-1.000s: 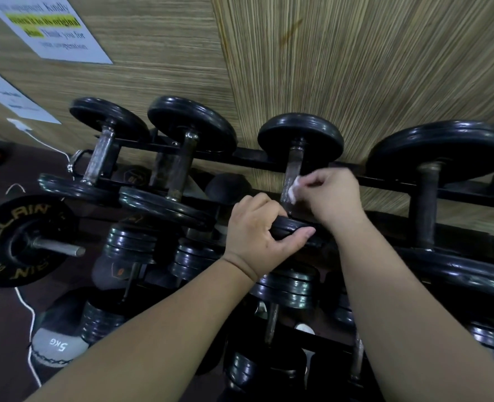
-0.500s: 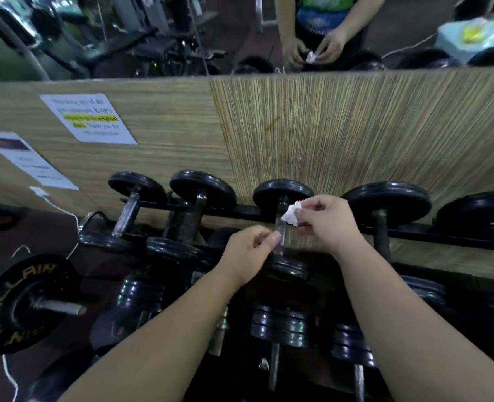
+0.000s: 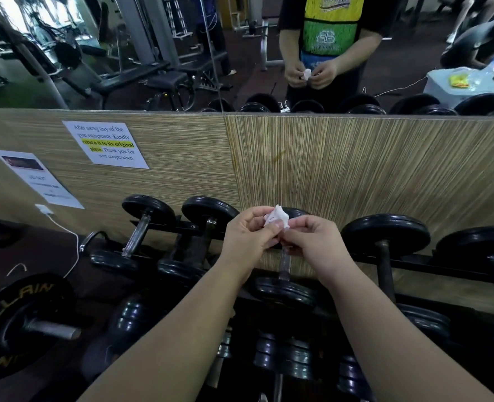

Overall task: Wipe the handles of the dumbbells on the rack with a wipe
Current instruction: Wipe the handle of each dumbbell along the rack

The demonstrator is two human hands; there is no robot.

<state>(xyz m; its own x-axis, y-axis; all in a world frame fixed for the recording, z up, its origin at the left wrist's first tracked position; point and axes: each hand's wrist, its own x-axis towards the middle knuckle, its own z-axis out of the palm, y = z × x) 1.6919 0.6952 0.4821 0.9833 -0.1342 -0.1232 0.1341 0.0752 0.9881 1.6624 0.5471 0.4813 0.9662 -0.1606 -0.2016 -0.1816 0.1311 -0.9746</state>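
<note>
A small crumpled white wipe (image 3: 277, 217) is pinched between my left hand (image 3: 247, 237) and my right hand (image 3: 315, 246), both raised just above the rack's top row. Directly below them lies a black dumbbell whose metal handle (image 3: 284, 265) shows beneath my fingers; neither hand touches it. More black dumbbells (image 3: 145, 227) sit in a row along the black rack (image 3: 419, 264), with a lower tier (image 3: 283, 355) partly hidden by my forearms.
A wood-grain wall panel (image 3: 355, 169) with a mirror above stands behind the rack; the mirror shows a person holding the wipe. Paper notices (image 3: 106, 145) hang at left. A large plate-loaded dumbbell (image 3: 22, 323) and a white cable (image 3: 71, 242) lie on the dark floor at left.
My left hand let go of the dumbbell's plate and rose to join the right on the wipe. Both hands lifted off the handle. My view tilted upward, revealing the mirror.
</note>
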